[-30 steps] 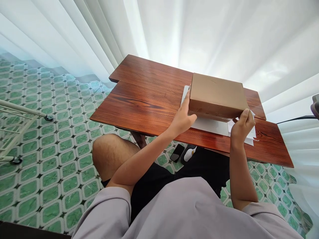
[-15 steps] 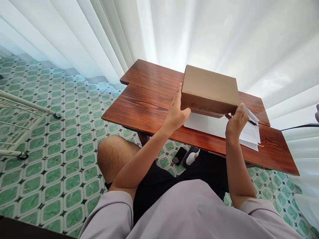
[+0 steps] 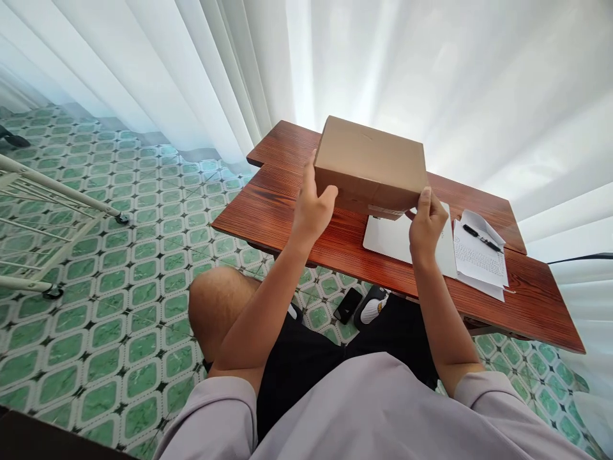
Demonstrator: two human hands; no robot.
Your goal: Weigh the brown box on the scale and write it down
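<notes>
- At far left, we see a white rack [image 3: 57,185] with black casters [image 3: 122,218] on green-patterned tiles [image 3: 110,275].
- Next comes our bare knee [image 3: 218,306], just left of our forearm.
- Our left hand [image 3: 313,211] grasps the left end of the box [image 3: 371,163], fingers along its side and thumb at its front.
- Below, between our legs, a phone [image 3: 348,305] lies on the tiles near a shoe [image 3: 371,310].
- We hold the box up over the table [image 3: 268,198], partly above the left part of a pale slab [image 3: 393,239].
- Our right hand [image 3: 427,227] grips the box's near right corner, thumb on top; its other fingers are partly hidden.
- Right of the slab, we have written papers [image 3: 479,259] with a black pen [image 3: 481,238] lying across them.
- At far right, a dark cable [image 3: 582,258] runs before our curtain [image 3: 507,115].
</notes>
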